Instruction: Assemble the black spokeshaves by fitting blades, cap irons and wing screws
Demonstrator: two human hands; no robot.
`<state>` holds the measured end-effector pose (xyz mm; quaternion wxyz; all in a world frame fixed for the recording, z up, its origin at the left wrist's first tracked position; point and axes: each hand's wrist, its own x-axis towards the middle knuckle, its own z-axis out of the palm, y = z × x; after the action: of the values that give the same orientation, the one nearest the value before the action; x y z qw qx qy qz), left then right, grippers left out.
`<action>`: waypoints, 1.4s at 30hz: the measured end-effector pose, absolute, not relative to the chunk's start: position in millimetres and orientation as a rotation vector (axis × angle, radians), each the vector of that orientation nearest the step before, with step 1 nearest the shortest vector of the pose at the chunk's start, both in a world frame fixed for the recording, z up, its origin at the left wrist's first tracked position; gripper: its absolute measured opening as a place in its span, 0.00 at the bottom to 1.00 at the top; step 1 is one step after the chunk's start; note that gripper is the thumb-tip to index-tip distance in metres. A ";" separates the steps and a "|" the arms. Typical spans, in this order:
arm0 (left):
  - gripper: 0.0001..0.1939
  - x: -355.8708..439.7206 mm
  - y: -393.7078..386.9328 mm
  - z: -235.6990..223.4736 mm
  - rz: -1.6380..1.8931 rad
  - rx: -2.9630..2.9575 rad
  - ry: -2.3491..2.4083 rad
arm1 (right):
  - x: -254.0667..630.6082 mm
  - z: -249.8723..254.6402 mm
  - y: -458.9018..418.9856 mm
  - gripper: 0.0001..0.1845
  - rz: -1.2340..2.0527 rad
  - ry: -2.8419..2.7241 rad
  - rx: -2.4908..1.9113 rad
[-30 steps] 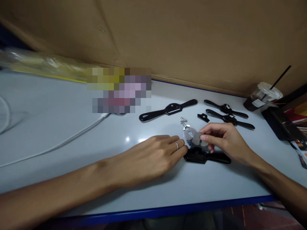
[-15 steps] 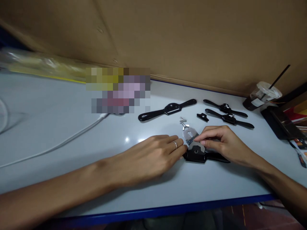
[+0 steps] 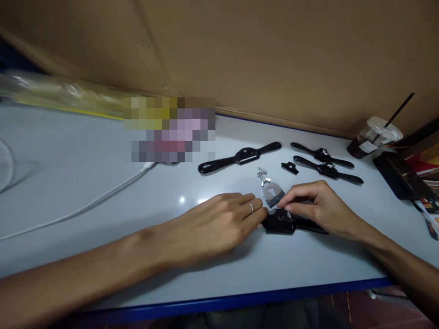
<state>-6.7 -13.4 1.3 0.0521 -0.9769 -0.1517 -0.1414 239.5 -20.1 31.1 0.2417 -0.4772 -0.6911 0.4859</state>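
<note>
A black spokeshave body (image 3: 279, 224) lies near the front of the table, its right handle stretching under my right hand. My left hand (image 3: 233, 219), with a ring on one finger, is closed over the body's left end and hides that handle. My right hand (image 3: 317, 205) pinches a thin metal spokeshave blade (image 3: 274, 212) against the top of the body; fingers cover most of it. Just behind, a second slotted blade (image 3: 272, 193) rests flat on the table. Two small silver thumbscrews (image 3: 263, 177) lie beyond it, and a black lever cap (image 3: 290, 167) sits to their right.
Another spokeshave (image 3: 245, 156) lies behind my hands, and two more spokeshaves (image 3: 327, 170) lie at the back right. A lidded drink cup (image 3: 372, 139) with a straw stands by the cardboard wall (image 3: 274, 59). A white cable (image 3: 103, 203) crosses the left side.
My right hand has brought the blade down and closer to the spokeshave body, uncovering more of the second blade behind. My left hand has stayed in place.
</note>
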 end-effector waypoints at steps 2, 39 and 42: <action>0.12 -7.3 -13.3 1.6 -0.430 -2.980 -0.461 | 240.7 31.1 -18.9 0.06 1.295 -1.893 -1.324; 0.18 -6.7 -14.8 3.3 -0.390 -3.006 -0.498 | 271.9 45.7 -5.7 0.06 0.153 -2.738 -1.693; 0.16 -7.1 -14.6 2.1 -0.393 -3.004 -0.498 | 269.0 47.7 -6.0 0.07 0.292 -2.680 -1.649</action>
<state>-7.1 -14.6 2.1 0.0355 -0.9778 -0.1622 -0.1278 269.0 -6.0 47.7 -0.0092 -0.5217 -0.8481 0.0925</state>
